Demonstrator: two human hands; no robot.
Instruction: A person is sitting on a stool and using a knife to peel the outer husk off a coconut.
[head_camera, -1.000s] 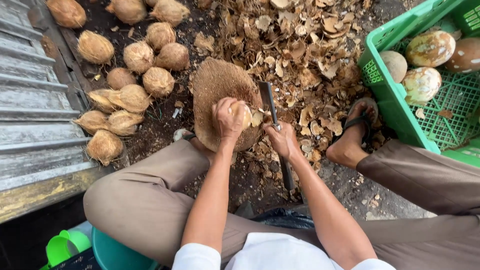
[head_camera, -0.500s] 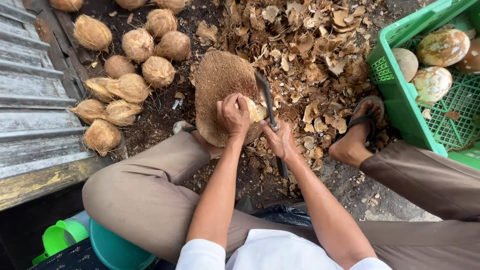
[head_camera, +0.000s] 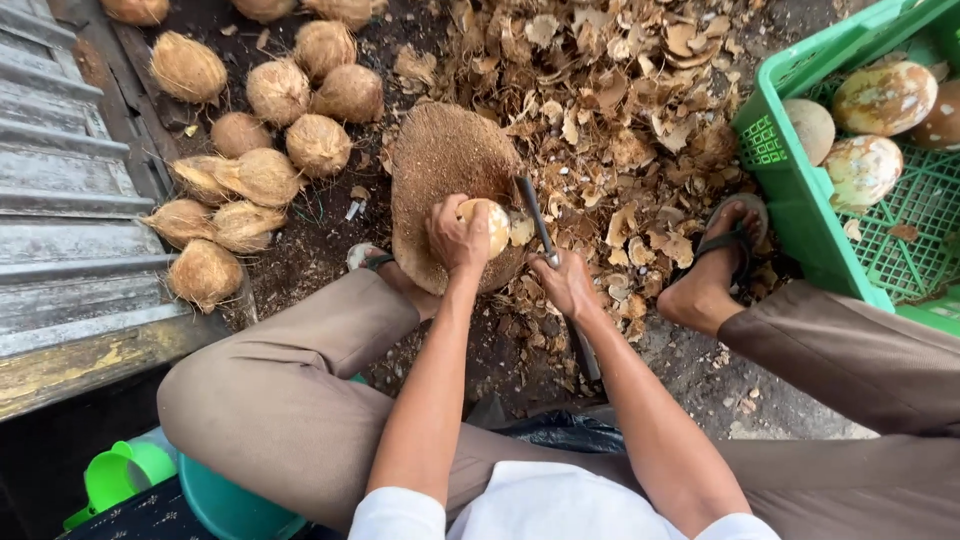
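While we sit low with knees spread, our left hand (head_camera: 458, 238) closes over a pale, partly peeled coconut (head_camera: 490, 225), fingers curled around its top and near side, pressing it onto the round wooden chopping block (head_camera: 440, 165) between our feet. The coconut sits at the block's near right edge.

Our right hand (head_camera: 566, 285) is wrapped tight around the handle of a long dark knife (head_camera: 536, 220). The blade runs up and away from the fist, its tip just beside the coconut on the right. We cannot tell whether the edge touches the shell.

Ground notes: dark soil, with a thick litter of brown shell chips (head_camera: 620, 110) spread beyond and right of the block. Our right foot in a sandal (head_camera: 735, 235) rests at the edge of that litter; the left foot (head_camera: 375, 262) is tucked against the block's near left side.

Left of the block lies a loose heap of husky brown coconuts (head_camera: 265, 130), unpeeled, well apart from the hands. Beyond them, at far left, grey corrugated sheeting (head_camera: 60, 180).

At right stands a green plastic crate (head_camera: 790, 190) holding several peeled coconuts (head_camera: 865, 165), pale with brown patches, near our right foot.

Under our left knee: a teal tub (head_camera: 225, 505) and a small green scoop (head_camera: 120, 478) beside it.
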